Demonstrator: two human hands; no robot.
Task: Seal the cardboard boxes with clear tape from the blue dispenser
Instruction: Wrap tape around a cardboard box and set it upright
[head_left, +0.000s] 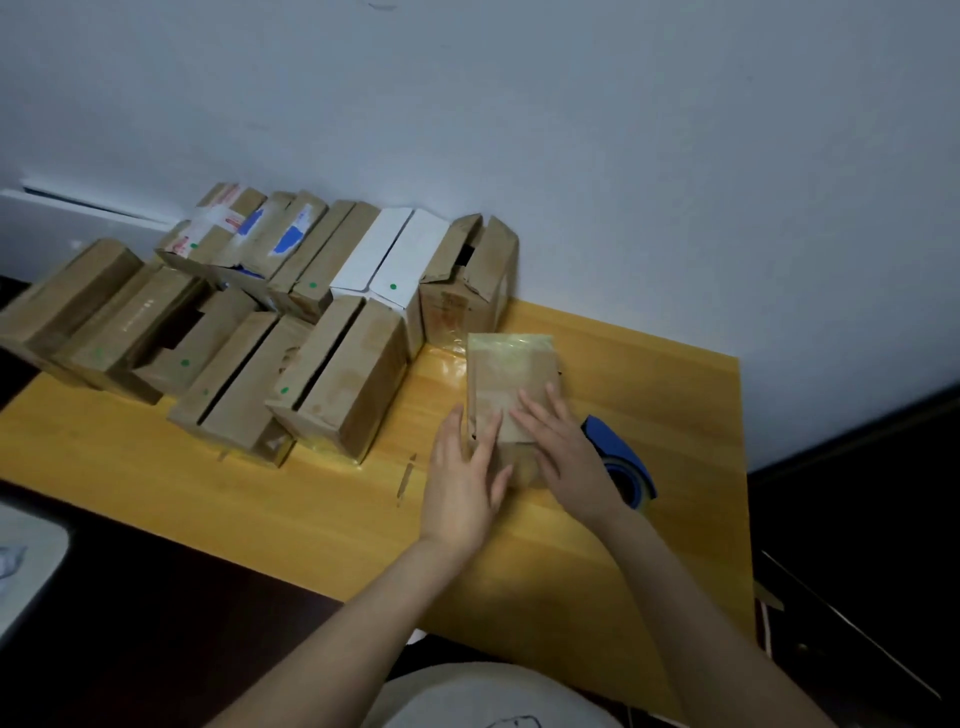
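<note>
A small cardboard box (506, 369) lies flat on the yellow table (311, 509), its top glossy with clear tape. My left hand (465, 480) lies with straight fingers against the box's left near edge. My right hand (563, 457) presses flat on the box's top near its right side. The blue tape dispenser (621, 457) with its roll of clear tape lies on the table just right of the box, partly hidden behind my right hand. Neither hand holds the dispenser.
Several cardboard boxes (337, 374) with open slits stand in rows at the table's back left; a white box (384, 260) and a torn brown one (467, 275) lean on the wall. Scraps of tape (405, 475) lie near the table's middle. The table's right edge drops into dark floor.
</note>
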